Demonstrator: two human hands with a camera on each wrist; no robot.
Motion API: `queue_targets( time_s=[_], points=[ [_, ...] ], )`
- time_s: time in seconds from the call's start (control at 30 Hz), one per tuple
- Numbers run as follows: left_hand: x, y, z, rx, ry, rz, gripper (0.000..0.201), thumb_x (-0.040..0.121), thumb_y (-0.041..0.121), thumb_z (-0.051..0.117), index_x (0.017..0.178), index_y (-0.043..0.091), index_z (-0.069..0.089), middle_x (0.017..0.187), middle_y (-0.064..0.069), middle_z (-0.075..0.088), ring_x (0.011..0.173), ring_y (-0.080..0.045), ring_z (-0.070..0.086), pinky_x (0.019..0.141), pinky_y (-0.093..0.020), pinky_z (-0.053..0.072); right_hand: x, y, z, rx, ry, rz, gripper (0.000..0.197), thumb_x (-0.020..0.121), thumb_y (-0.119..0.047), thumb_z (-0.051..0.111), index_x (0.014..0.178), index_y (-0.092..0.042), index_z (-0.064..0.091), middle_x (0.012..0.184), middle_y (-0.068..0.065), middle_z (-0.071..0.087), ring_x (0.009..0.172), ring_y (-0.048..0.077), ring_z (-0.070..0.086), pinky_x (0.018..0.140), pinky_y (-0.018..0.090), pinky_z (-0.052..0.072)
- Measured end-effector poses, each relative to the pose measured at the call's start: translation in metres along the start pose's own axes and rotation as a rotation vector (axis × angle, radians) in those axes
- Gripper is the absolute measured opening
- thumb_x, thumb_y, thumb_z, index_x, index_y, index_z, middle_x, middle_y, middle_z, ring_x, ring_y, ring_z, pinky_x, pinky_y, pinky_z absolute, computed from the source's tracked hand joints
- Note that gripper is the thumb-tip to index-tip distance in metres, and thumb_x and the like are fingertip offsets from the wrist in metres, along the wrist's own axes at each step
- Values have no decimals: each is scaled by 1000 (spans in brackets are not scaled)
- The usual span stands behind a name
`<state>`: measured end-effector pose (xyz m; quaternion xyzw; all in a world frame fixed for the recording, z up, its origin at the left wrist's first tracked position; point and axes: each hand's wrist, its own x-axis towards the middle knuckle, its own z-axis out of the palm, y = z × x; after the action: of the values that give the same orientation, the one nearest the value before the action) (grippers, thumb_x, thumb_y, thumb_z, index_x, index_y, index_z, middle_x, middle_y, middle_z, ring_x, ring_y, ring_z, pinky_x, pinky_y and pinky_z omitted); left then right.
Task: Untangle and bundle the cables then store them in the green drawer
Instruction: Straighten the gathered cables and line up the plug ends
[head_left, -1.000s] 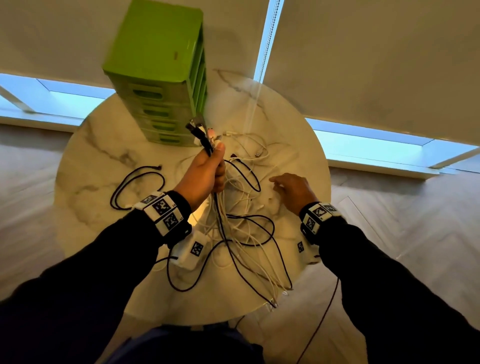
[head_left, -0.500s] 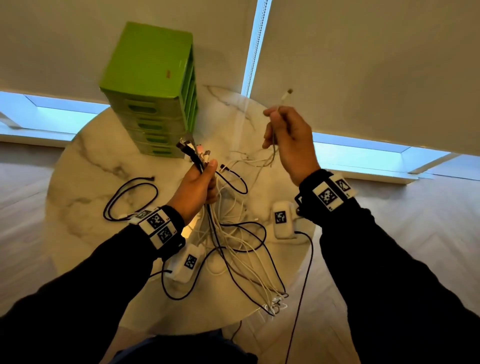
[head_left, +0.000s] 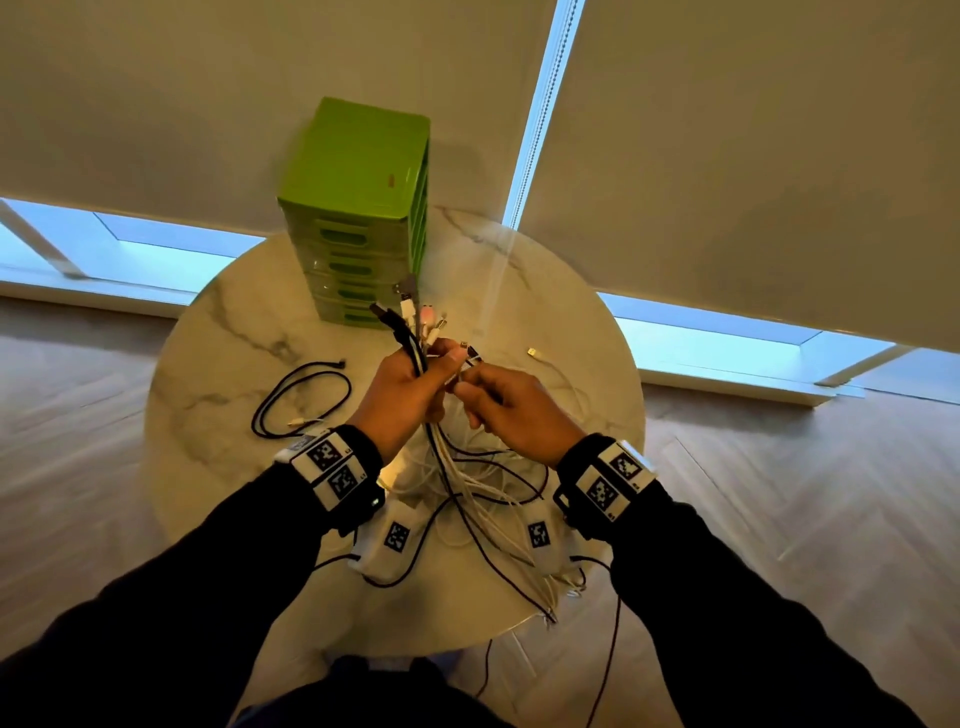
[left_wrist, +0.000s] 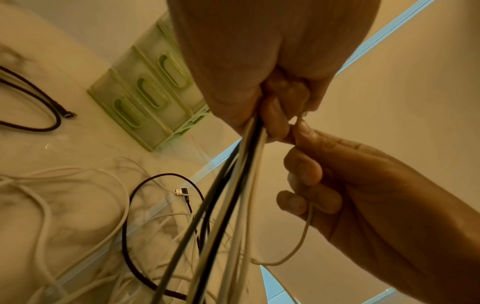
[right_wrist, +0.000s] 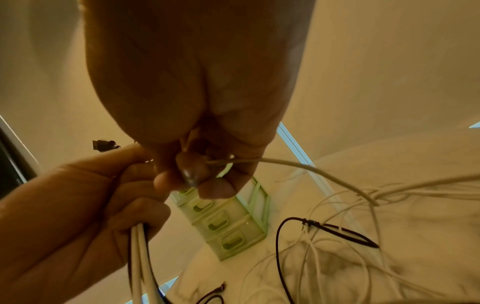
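My left hand (head_left: 415, 384) grips a bunch of black and white cables (head_left: 410, 322) above the round marble table (head_left: 218, 364), plug ends fanning up past the fist. In the left wrist view the cables (left_wrist: 233, 185) hang down out of the fist (left_wrist: 259, 102). My right hand (head_left: 498, 400) is right against the left and pinches a thin white cable (right_wrist: 298, 164) between thumb and fingers. The rest of the tangle (head_left: 483, 483) lies on the table under both hands. The green drawer unit (head_left: 358, 208) stands at the table's far side, drawers closed.
A separate black cable (head_left: 296, 395) lies looped on the table's left. A loose white cable end (head_left: 535, 353) rests at the right. Cable ends (head_left: 550, 603) hang over the near edge. Window blinds stand behind the table.
My right hand, first down on the tangle, lifted a thin white cable high and has come down to meet the left hand. The left hand kept hold of its bunch.
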<state>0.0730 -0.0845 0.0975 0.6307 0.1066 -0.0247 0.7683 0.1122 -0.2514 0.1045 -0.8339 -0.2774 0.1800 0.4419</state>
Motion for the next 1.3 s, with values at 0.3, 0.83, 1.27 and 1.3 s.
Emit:
queue_targets(
  time_s=[0.3,0.83,1.27,1.3],
  points=[
    [-6,-1,-10,-203,150,-72,11,103,22,57,92,23,56,56,9,27,48,-10,23,50,-25,27,-15,8,3,-8,297,76,27,108,-28,44,88,-15,57,68,-8,55,61,3,48,64,20,39],
    [-23,1,-1,62,136,-26,43,106,47,42,77,16,50,58,3,45,54,-10,45,53,-27,39,-7,-23,37,45,67,7,30,108,-33,40,88,-22,58,72,-3,62,62,6,54,67,34,48],
    [4,36,-31,-346,330,48,34,106,48,40,88,20,49,65,6,41,59,-11,54,59,-32,56,-40,76,41,-138,-153,347,46,107,-48,33,69,-28,51,69,-6,55,66,10,51,76,25,40],
    [5,41,-35,-379,324,59,37,105,50,40,83,21,45,64,7,39,55,-10,48,52,-29,50,-43,87,39,-187,-153,352,45,107,-47,33,69,-29,49,70,-5,54,69,14,52,77,29,41]
  ],
)
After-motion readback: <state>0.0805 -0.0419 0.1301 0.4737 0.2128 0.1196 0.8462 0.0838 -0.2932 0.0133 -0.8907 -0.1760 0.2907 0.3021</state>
